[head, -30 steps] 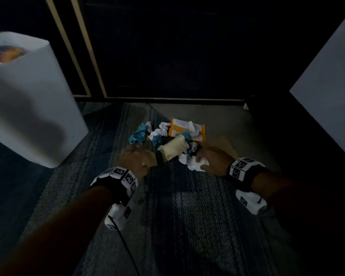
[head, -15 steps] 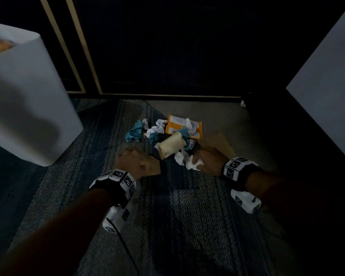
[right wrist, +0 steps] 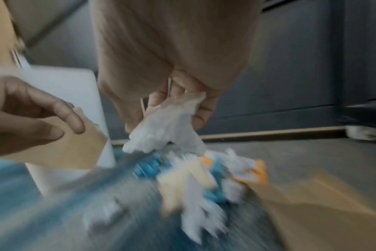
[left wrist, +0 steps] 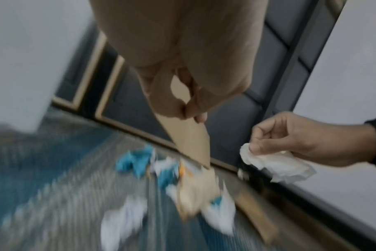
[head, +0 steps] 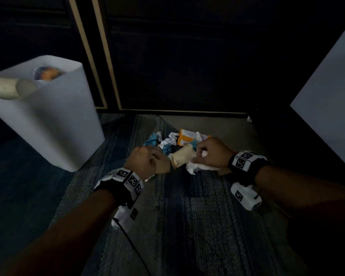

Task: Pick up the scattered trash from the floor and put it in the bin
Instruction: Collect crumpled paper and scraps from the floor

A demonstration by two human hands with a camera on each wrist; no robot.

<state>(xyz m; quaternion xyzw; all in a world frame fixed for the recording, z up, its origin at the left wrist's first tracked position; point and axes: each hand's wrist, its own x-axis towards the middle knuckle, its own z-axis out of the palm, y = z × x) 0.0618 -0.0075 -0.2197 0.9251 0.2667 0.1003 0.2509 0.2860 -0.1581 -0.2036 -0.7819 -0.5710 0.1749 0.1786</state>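
Both hands have come up off the carpet since a second ago, each now carrying a piece clear of the pile. Left hand [head: 146,163] pinches a flat brown cardboard scrap [left wrist: 189,141] between thumb and curled fingers [left wrist: 195,101], its free end hanging down toward the litter. Right hand [head: 211,154] has its fingers clenched on a crumpled white tissue [left wrist: 275,164], which trails below the palm (a loose hold suffices for something so light).

Remaining trash [head: 175,144] lies on the floor at twelve o'clock from the hands: blue and white crumpled paper, a cream wad and an orange packet [head: 184,137], at the edge of the striped carpet [head: 187,216]. At ten o'clock stands the white bin [head: 54,124], open at the top with some rubbish already inside, and a pale tube [head: 8,87] lies across its rim. Taking one piece per hand probably halves the trips; the next move is likely a swing left to the bin.
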